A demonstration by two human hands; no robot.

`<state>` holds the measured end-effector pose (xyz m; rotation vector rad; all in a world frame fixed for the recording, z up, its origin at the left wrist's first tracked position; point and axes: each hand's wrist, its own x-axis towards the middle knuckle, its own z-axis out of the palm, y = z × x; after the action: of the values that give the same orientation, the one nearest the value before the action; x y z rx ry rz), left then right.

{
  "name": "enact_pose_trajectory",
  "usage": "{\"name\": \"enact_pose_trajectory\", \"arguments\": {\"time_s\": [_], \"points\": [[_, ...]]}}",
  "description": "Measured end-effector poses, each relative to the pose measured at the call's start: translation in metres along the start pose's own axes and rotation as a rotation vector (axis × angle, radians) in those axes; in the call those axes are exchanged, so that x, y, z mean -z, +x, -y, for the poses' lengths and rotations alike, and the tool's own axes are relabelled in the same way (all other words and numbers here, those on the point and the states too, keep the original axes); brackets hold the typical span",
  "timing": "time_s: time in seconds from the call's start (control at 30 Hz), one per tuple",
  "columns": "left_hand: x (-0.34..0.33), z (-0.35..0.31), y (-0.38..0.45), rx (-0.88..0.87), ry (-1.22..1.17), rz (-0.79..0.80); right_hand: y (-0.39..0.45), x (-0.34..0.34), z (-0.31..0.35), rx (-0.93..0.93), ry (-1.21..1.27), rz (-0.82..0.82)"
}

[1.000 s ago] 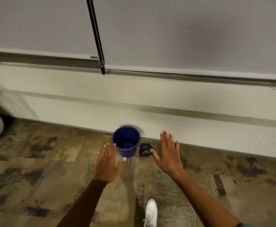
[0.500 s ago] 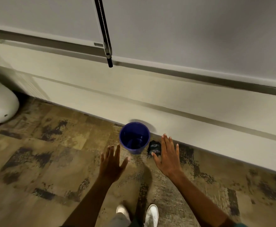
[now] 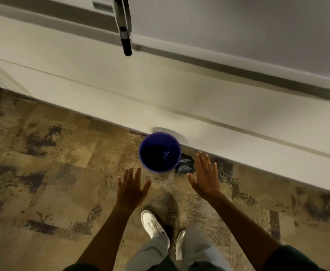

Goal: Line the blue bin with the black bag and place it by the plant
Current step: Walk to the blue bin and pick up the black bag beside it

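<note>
A small round blue bin (image 3: 177, 151) stands upright on the floor against the pale wall base, its inside dark and unlined. A crumpled black bag (image 3: 184, 165) lies on the floor just right of the bin, touching its side. My left hand (image 3: 132, 187) hovers below and left of the bin, fingers spread, holding nothing. My right hand (image 3: 206, 176) is stretched out just right of the bag, palm down, fingers apart, with nothing in it. The plant is not in view.
A pale wall base (image 3: 209, 106) runs diagonally behind the bin. A black rod (image 3: 125, 39) hangs down from above. My white shoes (image 3: 150, 223) and grey trousers are below the hands on the patterned brown floor (image 3: 52, 182).
I have stepped closer and the view has tilted down: the bin and bag appear larger and nearer my hands. The white pot seen at the left earlier has left the view.
</note>
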<state>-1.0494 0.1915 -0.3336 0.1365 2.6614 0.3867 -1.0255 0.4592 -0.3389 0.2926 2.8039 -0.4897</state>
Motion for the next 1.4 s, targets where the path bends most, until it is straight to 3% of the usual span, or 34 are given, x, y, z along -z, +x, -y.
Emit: {"name": "enact_pose_trajectory", "arguments": {"time_s": [0.2, 0.5, 0.93, 1.13, 1.23, 1.4], "points": [[-0.048, 0.019, 0.042, 0.041, -0.021, 0.079, 0.055, -0.051, -0.018, -0.008, -0.093, 0.063], [-0.184, 0.045, 0.116, 0.14, -0.13, 0.206, 0.159, -0.207, -0.078, -0.016, -0.164, 0.269], [-0.391, 0.069, 0.218, 0.063, -0.104, 0.379, 0.265, -0.415, -0.19, -0.049, -0.326, 0.416], [-0.451, 0.086, 0.248, -0.015, -0.071, 0.44, 0.305, -0.474, -0.228, -0.175, -0.169, 0.393], [-0.468, 0.1, 0.259, -0.027, -0.056, 0.458, 0.322, -0.494, -0.243, -0.238, 0.074, 0.308], [-0.487, 0.115, 0.268, -0.02, -0.029, 0.472, 0.35, -0.518, -0.258, -0.503, 0.415, 0.278]]}}
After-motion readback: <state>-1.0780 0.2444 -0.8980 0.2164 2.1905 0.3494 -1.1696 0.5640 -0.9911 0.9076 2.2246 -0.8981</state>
